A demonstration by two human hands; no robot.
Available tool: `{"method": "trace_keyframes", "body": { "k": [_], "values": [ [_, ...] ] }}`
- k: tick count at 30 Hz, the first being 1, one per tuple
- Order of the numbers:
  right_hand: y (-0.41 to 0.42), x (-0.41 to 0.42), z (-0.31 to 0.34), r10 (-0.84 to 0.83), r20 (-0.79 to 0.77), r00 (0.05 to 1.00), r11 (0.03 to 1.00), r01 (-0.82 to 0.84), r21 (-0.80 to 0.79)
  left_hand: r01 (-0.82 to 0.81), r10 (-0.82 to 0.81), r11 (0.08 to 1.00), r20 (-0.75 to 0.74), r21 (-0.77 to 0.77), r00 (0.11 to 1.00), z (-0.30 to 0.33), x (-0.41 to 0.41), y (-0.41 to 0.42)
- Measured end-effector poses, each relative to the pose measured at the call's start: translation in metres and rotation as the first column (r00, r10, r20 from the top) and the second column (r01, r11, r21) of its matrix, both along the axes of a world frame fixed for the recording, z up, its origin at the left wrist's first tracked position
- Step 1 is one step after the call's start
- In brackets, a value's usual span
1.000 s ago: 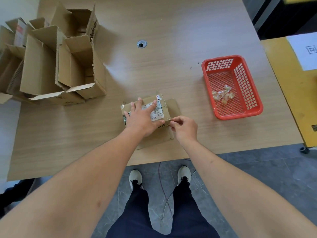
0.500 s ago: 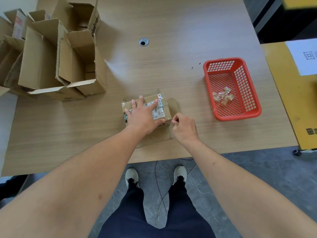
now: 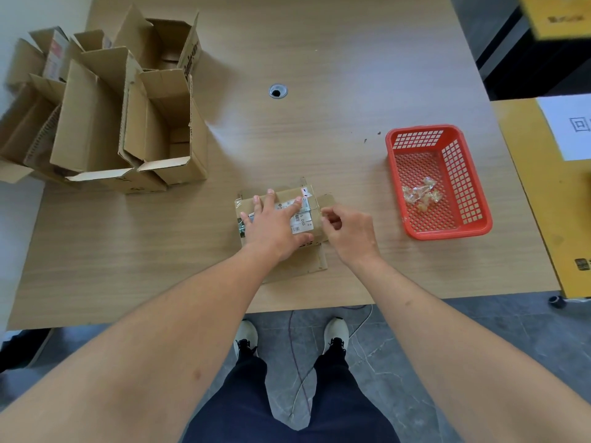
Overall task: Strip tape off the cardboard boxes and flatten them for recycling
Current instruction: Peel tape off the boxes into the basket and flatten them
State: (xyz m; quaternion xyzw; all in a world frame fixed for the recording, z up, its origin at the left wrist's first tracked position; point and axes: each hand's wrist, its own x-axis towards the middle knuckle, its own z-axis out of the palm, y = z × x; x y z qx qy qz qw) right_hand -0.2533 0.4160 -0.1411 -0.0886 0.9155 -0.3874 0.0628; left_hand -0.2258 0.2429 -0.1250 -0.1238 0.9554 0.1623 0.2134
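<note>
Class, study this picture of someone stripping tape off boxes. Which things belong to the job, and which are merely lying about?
Part of the job:
small taped box
left hand, pressing it flat
right hand, pinching at its edge
open boxes
red basket holding tape scraps

Lying about:
yellow table
white sheet

In the middle of the frame a small cardboard box point(image 3: 281, 215) lies on the wooden counter point(image 3: 335, 75). The left hand point(image 3: 275, 223) presses flat on its white label, fingers spread. The right hand point(image 3: 347, 231), fingers curled, pinches at the right edge of the box. At upper left stand open boxes point(image 3: 128, 123). At right a red basket point(image 3: 438, 182) holds crumpled tape point(image 3: 420, 195).
</note>
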Motion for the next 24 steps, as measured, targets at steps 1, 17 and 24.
{"method": "trace_keyframes", "body": {
  "k": [1, 17, 24],
  "values": [
    [0.001, -0.001, 0.001, 0.034, 0.01, 0.999, 0.999, -0.034, -0.018, 0.001, -0.001, 1.0, 0.001, 0.001, 1.0, 0.0, 0.0, 0.0],
    [-0.008, -0.022, -0.013, -0.141, 0.21, 0.968, 0.985, 0.158, -0.066, -0.001, 0.001, 1.0, 0.007, 0.006, 1.0, 0.0, -0.001, 0.0],
    [0.007, -0.014, -0.021, 0.123, -0.031, 0.992, 0.992, -0.122, 0.039, -0.004, 0.004, 1.0, 0.009, 0.017, 1.0, 0.0, -0.001, -0.002]
  ]
}}
